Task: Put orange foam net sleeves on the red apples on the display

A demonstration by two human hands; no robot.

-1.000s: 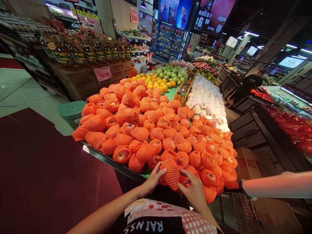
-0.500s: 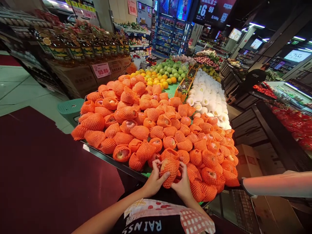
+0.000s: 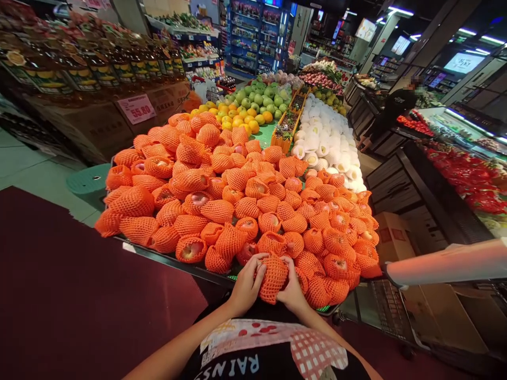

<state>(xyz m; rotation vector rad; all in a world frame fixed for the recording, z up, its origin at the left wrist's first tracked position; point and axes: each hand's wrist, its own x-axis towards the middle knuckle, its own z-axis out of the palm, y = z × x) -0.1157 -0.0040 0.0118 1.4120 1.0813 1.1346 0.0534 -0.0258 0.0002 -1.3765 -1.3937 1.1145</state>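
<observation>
Between my two hands is a fruit in an orange foam net (image 3: 274,278), held at the near edge of the display. My left hand (image 3: 248,284) wraps its left side, with fingertips near the top. My right hand (image 3: 292,287) grips the right side, thumb low and fingers at the upper edge. The net covers nearly all of the held fruit. Just beyond my hands, a wide heap of netted apples (image 3: 217,211) spreads over the stand, some with red or pale skin showing at the net openings.
Behind the heap lie oranges (image 3: 237,120), green apples (image 3: 263,97) and white-netted fruit (image 3: 327,140). Oil bottles (image 3: 81,71) stand on cartons at the left. A green stool (image 3: 87,182) touches the display's left side. A person (image 3: 396,105) in black is at the right, behind a pale rail (image 3: 447,264).
The net now covers the fruit's top, where bare yellowish skin showed before. My left fingers have shifted up and over it. The view has tilted down and turned slightly right.
</observation>
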